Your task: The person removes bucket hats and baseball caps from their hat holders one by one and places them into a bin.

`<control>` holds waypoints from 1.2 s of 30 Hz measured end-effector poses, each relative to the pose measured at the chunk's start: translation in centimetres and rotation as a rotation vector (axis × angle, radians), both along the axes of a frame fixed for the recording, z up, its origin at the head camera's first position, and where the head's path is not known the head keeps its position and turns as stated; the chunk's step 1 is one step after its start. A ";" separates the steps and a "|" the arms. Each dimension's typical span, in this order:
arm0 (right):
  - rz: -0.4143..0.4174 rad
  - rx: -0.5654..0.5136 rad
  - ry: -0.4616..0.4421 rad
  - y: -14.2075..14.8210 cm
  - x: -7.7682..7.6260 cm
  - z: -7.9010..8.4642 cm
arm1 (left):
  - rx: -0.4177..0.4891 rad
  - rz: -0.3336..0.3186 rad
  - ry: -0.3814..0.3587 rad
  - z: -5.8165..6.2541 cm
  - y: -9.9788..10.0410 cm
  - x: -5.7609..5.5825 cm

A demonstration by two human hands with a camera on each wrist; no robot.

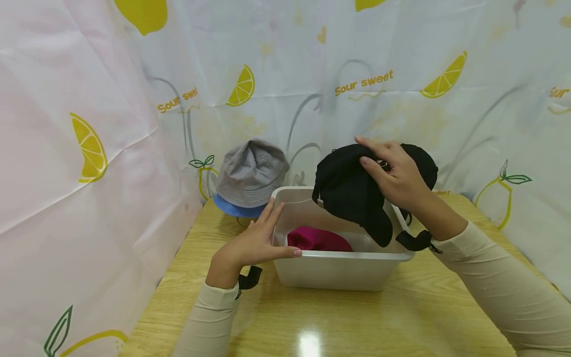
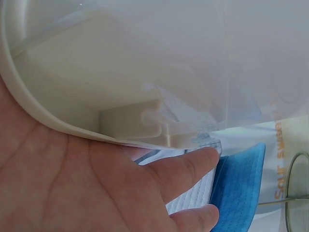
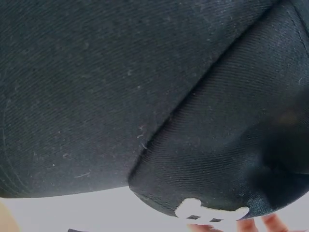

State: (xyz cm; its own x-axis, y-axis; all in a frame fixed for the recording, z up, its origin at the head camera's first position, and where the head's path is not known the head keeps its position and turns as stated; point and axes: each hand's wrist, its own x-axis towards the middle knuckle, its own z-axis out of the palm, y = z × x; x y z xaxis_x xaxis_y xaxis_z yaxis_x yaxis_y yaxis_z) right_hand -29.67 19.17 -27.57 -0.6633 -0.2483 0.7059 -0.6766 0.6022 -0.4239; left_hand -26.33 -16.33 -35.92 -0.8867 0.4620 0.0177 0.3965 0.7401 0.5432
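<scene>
My right hand (image 1: 399,173) grips a black baseball cap (image 1: 345,183) by its crown, holding it over a white plastic tub (image 1: 332,272) with the brim tipped down. Dark cloth fills most of the right wrist view, where a white embroidered mark (image 3: 211,212) shows on the cap (image 3: 120,96). At the tub's front left corner rests my left hand (image 1: 250,243), thumb along the front rim and fingers extended up the left side. Its palm lies against the tub's rim (image 2: 48,121) in the left wrist view. A magenta cloth item (image 1: 318,239) lies inside the tub, partly hidden by the front wall.
Left of the tub, a grey bucket hat (image 1: 252,173) sits above a blue brim (image 1: 238,207), with a thin wire stand below. Another black hat (image 1: 421,163) is behind my right hand. The wooden table (image 1: 285,322) meets a lemon-print curtain (image 1: 276,74) at the back and left.
</scene>
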 end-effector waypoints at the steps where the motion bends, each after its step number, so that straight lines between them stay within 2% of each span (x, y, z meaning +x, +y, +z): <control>1: 0.000 0.007 0.000 0.0 0.0 0.0 | 0.001 0.000 0.001 0.0 0.0 0.0; 14: -0.022 0.116 0.026 -0.7 -0.2 0.2 | 0.019 0.003 0.006 0.1 0.2 -0.3; 29: -0.005 0.178 -0.060 -0.8 -0.8 0.4 | 0.026 0.001 -0.013 0.3 0.1 -0.3; 36: 0.006 0.222 -0.087 -1.2 -0.6 -0.3 | 0.034 0.005 -0.033 -0.2 0.1 0.0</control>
State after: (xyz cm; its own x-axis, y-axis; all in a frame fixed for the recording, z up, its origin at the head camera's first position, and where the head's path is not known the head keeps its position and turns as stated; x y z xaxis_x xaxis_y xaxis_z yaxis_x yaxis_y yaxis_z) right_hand -30.24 17.99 -27.92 -0.7172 -0.3952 0.5740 -0.6470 0.6836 -0.3377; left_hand -26.33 -16.28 -36.08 -0.8893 0.4573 0.0042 0.3746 0.7231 0.5803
